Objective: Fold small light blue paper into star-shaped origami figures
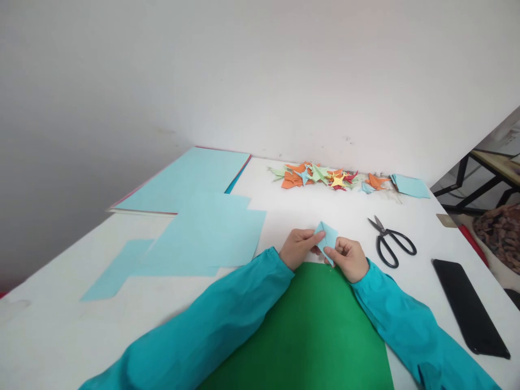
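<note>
Beyond the black scissors (383, 232), bare white tabletop (345, 208) lets a hand pass up to the folded paper figures (319, 174). Left of the scissors, the right hand (351, 260) (plus its turquoise sleeve (418, 319)) blocks; nearer and rightward, a black slab (469, 309).

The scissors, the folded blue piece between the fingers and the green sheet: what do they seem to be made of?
Scissors: blades look like metal, by their grey colour; smooth black handles, perhaps plastic or coated metal.
Folded blue piece: apparently matte paper, by its crisp folded edges.
Green sheet: smooth and matte, probably paper or card, though plastic is possible.
</note>
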